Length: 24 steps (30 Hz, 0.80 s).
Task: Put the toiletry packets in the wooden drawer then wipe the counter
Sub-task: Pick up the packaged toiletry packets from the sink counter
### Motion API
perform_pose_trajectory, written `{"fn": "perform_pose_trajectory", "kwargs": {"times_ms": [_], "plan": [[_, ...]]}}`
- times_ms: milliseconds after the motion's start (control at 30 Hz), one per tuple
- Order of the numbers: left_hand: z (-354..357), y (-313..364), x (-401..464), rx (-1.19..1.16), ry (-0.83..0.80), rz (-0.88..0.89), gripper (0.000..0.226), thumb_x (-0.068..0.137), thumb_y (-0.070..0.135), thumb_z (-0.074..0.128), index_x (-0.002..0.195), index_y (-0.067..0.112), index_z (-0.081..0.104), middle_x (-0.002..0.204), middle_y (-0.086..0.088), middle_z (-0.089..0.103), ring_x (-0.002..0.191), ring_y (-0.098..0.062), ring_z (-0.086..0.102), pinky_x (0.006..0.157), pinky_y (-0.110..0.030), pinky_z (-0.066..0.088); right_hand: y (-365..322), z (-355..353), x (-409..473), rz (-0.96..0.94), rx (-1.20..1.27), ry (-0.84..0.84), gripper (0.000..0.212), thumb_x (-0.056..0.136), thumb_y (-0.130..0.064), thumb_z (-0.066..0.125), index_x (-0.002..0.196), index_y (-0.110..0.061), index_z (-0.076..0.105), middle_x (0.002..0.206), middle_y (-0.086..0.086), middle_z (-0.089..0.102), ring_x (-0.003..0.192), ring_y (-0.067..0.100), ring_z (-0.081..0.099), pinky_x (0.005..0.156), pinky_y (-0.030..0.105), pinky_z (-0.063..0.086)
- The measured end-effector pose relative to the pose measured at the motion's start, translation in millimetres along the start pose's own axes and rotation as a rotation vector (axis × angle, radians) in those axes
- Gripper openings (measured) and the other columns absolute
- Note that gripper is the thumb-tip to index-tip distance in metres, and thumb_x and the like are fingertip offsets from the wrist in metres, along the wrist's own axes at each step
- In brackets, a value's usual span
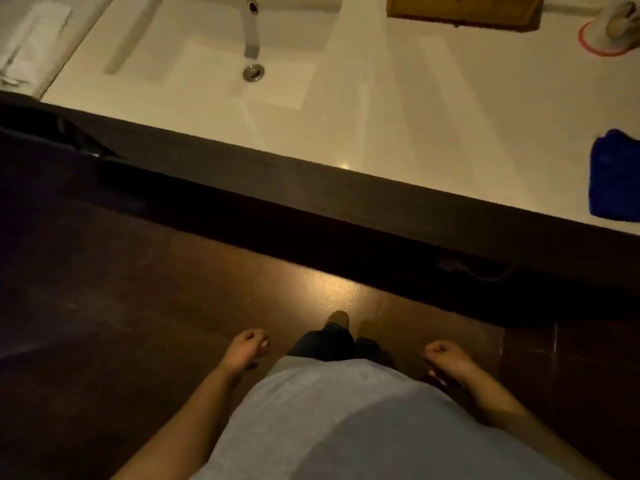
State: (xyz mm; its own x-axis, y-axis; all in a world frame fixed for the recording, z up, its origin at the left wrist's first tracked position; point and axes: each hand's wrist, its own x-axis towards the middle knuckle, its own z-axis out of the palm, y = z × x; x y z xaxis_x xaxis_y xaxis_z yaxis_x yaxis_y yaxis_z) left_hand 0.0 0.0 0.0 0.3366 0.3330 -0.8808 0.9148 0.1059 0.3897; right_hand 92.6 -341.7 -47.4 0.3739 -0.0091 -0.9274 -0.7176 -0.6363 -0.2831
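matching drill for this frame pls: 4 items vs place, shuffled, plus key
1 blue cloth
2 faucet
3 wooden box
4 white towel

A counter's far left end
B over the sink basin
C back of the counter, right of the sink
D counter's front edge, far right

Pairs: 1-D, 2-B, 3-C, 4-A

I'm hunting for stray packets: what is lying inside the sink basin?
Inside the sink only the metal drain shows, with the faucet reaching over it. No packets are visible there; the strip of basin floor under the spout is hidden.
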Motion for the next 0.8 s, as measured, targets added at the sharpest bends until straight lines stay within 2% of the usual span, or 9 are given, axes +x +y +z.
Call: {"fn": "perform_pose_trajectory", "kwargs": {"times_ms": [100,167,300,400,467,533,600,667,800], "plan": [[-13,-21,-9,-0.064,0.059,-0.009,0.014,0.097,0.016,0.041,0.1,0.012,0.054,0.109,-0.011,0.055,0.097,-0.024,0.053,0.09,-0.036,0.037,-23,6,4,-0.042,-0.078,-0.011,0.027,0.093,-0.005,0.047,0.067,-0.013,0.042,0.059,0.009,0.042,0.051,0.021,0.041,0.037,0.019,0.033],[-19,-44,-17,-0.107,0.095,-0.043,0.022,0.098,0.016,0.041,0.113,0.007,0.054,0.114,-0.013,0.054,0.102,-0.025,0.052,0.091,-0.038,0.039,-44,13,6,-0.068,-0.143,-0.035,0.022,0.093,-0.005,0.048,0.072,-0.011,0.043,0.062,0.01,0.044,0.053,0.021,0.043,0.039,0.018,0.036],[-31,-103,-31,-0.26,0.257,-0.151,0.031,0.098,0.016,0.042,0.122,0.0,0.052,0.117,-0.019,0.057,0.103,-0.031,0.054,0.089,-0.039,0.042,-86,46,9,-0.173,-0.298,-0.089,0.022,0.093,-0.009,0.046,0.071,-0.011,0.048,0.081,0.013,0.054,0.075,0.029,0.055,0.063,0.032,0.043],[-35,-142,-35,-0.443,0.342,-0.23,0.031,0.097,0.015,0.042,0.122,-0.001,0.052,0.125,-0.023,0.056,0.103,-0.036,0.057,0.092,-0.043,0.045,-118,75,5,-0.255,-0.421,-0.131,0.016,0.093,-0.012,0.048,0.093,0.002,0.055,0.093,0.023,0.056,0.098,0.04,0.06,0.083,0.048,0.049],[-38,-159,-36,-0.563,0.388,-0.259,0.029,0.097,0.013,0.043,0.12,-0.003,0.052,0.118,-0.02,0.056,0.081,-0.028,0.058,0.074,-0.032,0.049,-137,93,3,-0.301,-0.476,-0.172,0.016,0.091,-0.012,0.051,0.097,0.003,0.053,0.098,0.024,0.057,0.094,0.037,0.061,0.077,0.043,0.048],[-45,-169,-36,-0.613,0.413,-0.275,0.023,0.097,0.011,0.042,0.113,-0.001,0.055,0.103,-0.017,0.056,0.069,-0.019,0.053,0.055,-0.024,0.045,-154,113,4,-0.33,-0.524,-0.197,0.009,0.09,-0.013,0.052,0.088,-0.005,0.048,0.093,0.016,0.056,0.08,0.027,0.059,0.071,0.035,0.043],[-53,-176,-31,-0.637,0.411,-0.278,0.016,0.097,0.01,0.042,0.093,0.005,0.056,0.085,-0.012,0.057,0.064,-0.017,0.051,0.052,-0.022,0.04,-166,133,8,-0.34,-0.571,-0.205,0.009,0.09,-0.013,0.052,0.086,-0.008,0.046,0.089,0.013,0.054,0.073,0.022,0.056,0.069,0.034,0.041],[-66,-182,-24,-0.656,0.413,-0.261,0.022,0.097,0.009,0.042,0.078,0.013,0.053,0.075,-0.007,0.054,0.062,-0.017,0.049,0.051,-0.022,0.039,-176,155,12,-0.342,-0.605,-0.19,0.009,0.09,-0.013,0.051,0.085,-0.009,0.046,0.089,0.012,0.055,0.073,0.024,0.055,0.068,0.035,0.042],[-121,-191,-9,-0.646,0.397,-0.262,0.026,0.096,0.007,0.042,0.072,0.013,0.05,0.069,-0.008,0.05,0.055,-0.018,0.043,0.035,-0.014,0.035,-189,201,13,-0.311,-0.623,-0.141,0.011,0.089,-0.011,0.053,0.079,-0.012,0.047,0.084,0.011,0.055,0.068,0.023,0.055,0.061,0.031,0.04]]}}
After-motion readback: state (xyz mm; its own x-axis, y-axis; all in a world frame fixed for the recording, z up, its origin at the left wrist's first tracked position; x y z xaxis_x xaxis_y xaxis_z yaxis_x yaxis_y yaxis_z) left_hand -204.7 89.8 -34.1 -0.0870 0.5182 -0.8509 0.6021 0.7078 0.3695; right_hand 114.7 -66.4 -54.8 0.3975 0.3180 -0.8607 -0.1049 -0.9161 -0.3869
